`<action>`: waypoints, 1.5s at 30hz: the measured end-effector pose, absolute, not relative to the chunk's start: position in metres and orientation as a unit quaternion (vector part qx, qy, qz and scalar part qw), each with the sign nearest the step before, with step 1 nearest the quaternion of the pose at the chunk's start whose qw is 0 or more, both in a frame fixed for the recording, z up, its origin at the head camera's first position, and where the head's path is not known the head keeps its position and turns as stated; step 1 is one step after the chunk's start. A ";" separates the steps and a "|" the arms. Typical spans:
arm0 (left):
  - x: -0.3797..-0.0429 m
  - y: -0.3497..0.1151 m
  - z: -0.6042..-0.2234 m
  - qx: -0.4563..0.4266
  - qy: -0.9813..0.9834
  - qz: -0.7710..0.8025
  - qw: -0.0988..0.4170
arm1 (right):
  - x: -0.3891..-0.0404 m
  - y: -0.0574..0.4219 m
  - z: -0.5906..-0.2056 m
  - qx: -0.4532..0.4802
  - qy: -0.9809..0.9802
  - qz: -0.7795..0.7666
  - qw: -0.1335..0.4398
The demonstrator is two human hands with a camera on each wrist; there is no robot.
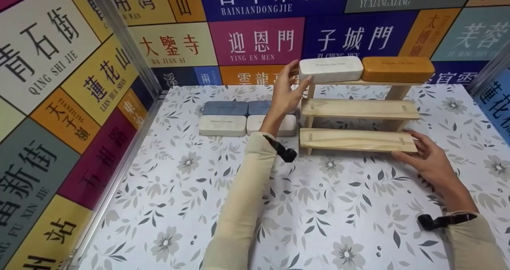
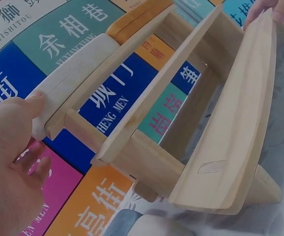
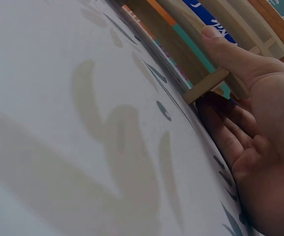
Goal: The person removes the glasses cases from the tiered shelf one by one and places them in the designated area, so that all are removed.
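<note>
A three-step wooden display rack (image 1: 360, 108) stands on the table. On its top step lie a white glasses case (image 1: 331, 69) and, to the right, an orange-brown glasses case (image 1: 398, 69), end to end. My left hand (image 1: 285, 89) holds the left end of the white case, thumb at the front and fingers around the end; its thumb (image 2: 36, 104) lies against the case in the left wrist view. With my right hand (image 1: 432, 160) I grip the right end of the lowest step, thumb in front and fingers behind. The middle step (image 1: 360, 108) and lowest step (image 1: 354, 139) carry nothing.
Left of the rack, two blue-grey cases (image 1: 225, 108) lie behind two off-white cases (image 1: 222, 125); my left forearm partly covers the right-hand pair. A floral cloth (image 1: 183, 206) covers the table. Panels with printed street names (image 1: 255, 39) rise behind and at the left.
</note>
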State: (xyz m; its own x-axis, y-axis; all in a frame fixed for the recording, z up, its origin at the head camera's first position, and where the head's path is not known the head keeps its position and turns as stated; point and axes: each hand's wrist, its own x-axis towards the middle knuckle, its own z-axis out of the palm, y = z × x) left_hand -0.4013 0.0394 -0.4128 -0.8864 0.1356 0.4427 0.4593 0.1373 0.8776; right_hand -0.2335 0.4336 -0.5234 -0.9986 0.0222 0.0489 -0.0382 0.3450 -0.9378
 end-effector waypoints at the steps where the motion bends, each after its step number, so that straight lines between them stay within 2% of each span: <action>1: -0.401 0.039 -0.413 -0.201 -0.745 -0.623 0.131 | -0.234 0.434 -0.523 0.004 -0.823 0.568 0.026; 11: -0.393 0.029 -0.413 -0.207 -0.752 -0.614 0.120 | -0.233 0.434 -0.522 -0.001 -0.833 0.553 0.026; 20: -0.381 0.024 -0.423 -0.211 -0.687 -0.687 0.107 | -0.233 0.432 -0.523 0.016 -0.805 0.593 0.027; 45: -0.351 -0.034 -0.447 -0.237 -0.631 -0.725 0.142 | -0.234 0.433 -0.523 0.000 -0.818 0.575 0.029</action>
State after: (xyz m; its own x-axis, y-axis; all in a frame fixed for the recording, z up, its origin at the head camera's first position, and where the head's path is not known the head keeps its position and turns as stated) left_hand -0.3511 -0.0342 -0.4473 -0.8469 0.0936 0.5234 0.5056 -0.1630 0.8472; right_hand -0.2340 0.4325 -0.5225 -0.9983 0.0333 0.0475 -0.0334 0.3390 -0.9402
